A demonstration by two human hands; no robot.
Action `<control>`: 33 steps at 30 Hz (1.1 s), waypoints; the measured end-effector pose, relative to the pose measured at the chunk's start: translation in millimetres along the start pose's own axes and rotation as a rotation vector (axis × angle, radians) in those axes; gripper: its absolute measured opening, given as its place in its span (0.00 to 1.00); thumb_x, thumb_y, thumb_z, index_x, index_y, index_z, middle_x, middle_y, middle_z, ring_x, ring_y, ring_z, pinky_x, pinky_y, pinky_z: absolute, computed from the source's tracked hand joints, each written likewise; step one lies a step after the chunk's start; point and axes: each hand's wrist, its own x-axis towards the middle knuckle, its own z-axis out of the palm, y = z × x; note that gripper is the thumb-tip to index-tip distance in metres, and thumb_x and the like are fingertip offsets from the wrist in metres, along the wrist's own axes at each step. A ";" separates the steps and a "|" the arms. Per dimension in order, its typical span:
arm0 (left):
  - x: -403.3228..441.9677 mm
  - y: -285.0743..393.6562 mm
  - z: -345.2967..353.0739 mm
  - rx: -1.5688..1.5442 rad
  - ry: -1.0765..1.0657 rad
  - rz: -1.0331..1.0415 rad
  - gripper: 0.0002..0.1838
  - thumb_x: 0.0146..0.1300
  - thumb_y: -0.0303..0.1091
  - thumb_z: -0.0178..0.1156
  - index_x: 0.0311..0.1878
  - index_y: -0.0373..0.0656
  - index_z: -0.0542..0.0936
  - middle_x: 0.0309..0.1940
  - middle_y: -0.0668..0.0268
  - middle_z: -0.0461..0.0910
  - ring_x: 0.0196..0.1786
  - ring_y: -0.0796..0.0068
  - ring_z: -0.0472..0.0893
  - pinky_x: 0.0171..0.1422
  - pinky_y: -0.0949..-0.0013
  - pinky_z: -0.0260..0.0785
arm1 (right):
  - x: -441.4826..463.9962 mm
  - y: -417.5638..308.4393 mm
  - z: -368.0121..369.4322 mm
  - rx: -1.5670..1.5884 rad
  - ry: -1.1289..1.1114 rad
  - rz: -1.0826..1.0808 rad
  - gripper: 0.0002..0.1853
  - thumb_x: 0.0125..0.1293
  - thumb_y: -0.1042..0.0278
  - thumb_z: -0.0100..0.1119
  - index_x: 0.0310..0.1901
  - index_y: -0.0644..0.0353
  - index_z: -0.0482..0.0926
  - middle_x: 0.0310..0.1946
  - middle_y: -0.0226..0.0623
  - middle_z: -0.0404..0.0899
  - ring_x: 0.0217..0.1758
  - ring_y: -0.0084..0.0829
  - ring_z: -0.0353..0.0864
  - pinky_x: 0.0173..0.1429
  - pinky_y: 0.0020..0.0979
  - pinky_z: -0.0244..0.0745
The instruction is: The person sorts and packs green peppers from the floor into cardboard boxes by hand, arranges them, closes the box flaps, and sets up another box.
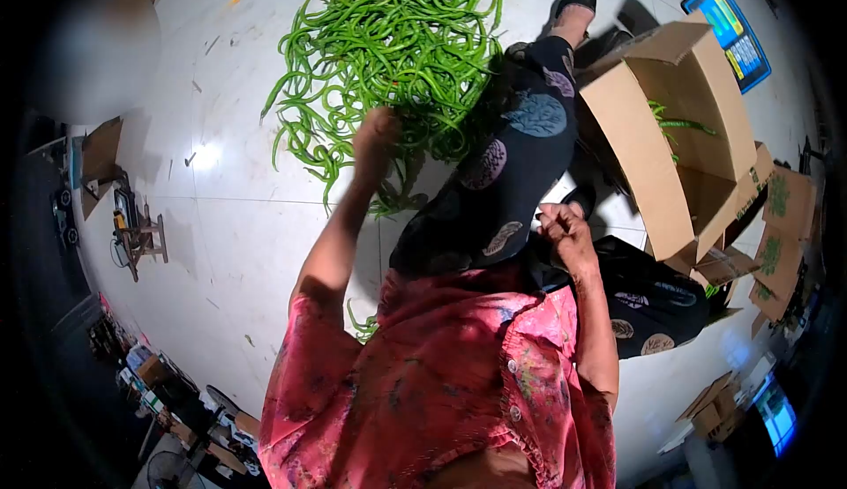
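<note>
A wide pile of long green chili peppers (397,39) lies on the pale tiled floor at the upper middle. My left hand (377,129) is at the near edge of this pile, its fingers hidden from view and in shadow. Above my lap, beside my knee, my right hand (566,235) is closed with fingertips pressed together; what it holds, if anything, is too small to name. An open cardboard box (648,141) stands on the right, with some green peppers (684,125) inside.
A blue device with a keypad (745,57) lies behind the box. More cardboard (781,242) is at the far right, above a lit screen (775,414). A small wooden stool (141,235) stands at the left. Clutter and a fan (168,470) are at the lower left.
</note>
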 end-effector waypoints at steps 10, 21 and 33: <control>79.8 -11.1 84.4 0.797 0.038 0.854 0.32 0.54 0.23 0.57 0.66 0.51 0.72 0.64 0.54 0.64 0.66 0.52 0.66 0.61 0.51 0.62 | 80.1 184.7 -86.4 -1.191 0.187 -0.382 0.18 0.65 0.68 0.56 0.55 0.65 0.76 0.48 0.48 0.80 0.47 0.43 0.81 0.52 0.40 0.75; 175.0 -37.3 111.3 0.907 -0.219 1.181 0.32 0.59 0.27 0.55 0.69 0.58 0.67 0.56 0.56 0.70 0.66 0.50 0.68 0.58 0.46 0.63 | 74.7 220.7 -72.0 -1.311 0.616 -0.349 0.22 0.65 0.66 0.55 0.60 0.58 0.72 0.46 0.47 0.79 0.46 0.43 0.81 0.46 0.42 0.76; 188.1 -73.9 127.3 0.846 -0.338 1.268 0.32 0.59 0.34 0.57 0.70 0.50 0.68 0.50 0.55 0.70 0.54 0.52 0.72 0.56 0.48 0.64 | 87.7 284.6 -81.4 -2.073 0.659 -0.598 0.25 0.64 0.67 0.54 0.63 0.65 0.70 0.61 0.53 0.71 0.66 0.48 0.70 0.69 0.48 0.65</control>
